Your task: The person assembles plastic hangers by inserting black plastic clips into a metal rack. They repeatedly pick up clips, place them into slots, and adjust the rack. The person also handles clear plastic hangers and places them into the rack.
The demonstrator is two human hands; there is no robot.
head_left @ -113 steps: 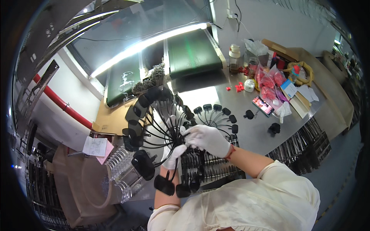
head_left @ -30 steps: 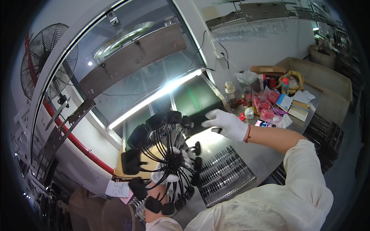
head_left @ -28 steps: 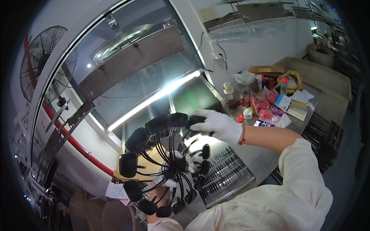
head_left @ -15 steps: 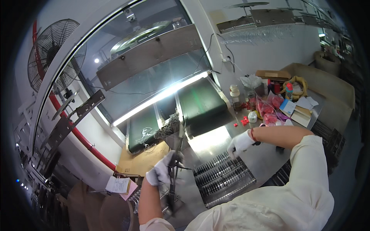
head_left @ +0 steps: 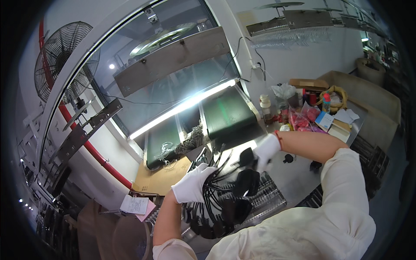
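Note:
My left hand, in a white glove, is closed around a bundle of black thin-stemmed pieces with broad dark heads. The stems fan out from the grip and the heads hang toward the right and toward me; their exact kind I cannot make out. My right hand, also gloved, is beside one dark head at the bundle's upper right. Motion smears its fingers, so I cannot tell whether it grips that piece. Beneath the bundle lies a metal rack with rows of slots, partly hidden by the black pieces.
Two green conveyor belts run under a bright tube lamp. Bottles, red bags and boxes crowd the far right of the metal table. A small black piece lies right of the rack. Papers rest at left.
The black bundle has come up over the rack, its heads spread rightward. My right hand has moved up from the rack's far edge to beside the bundle.

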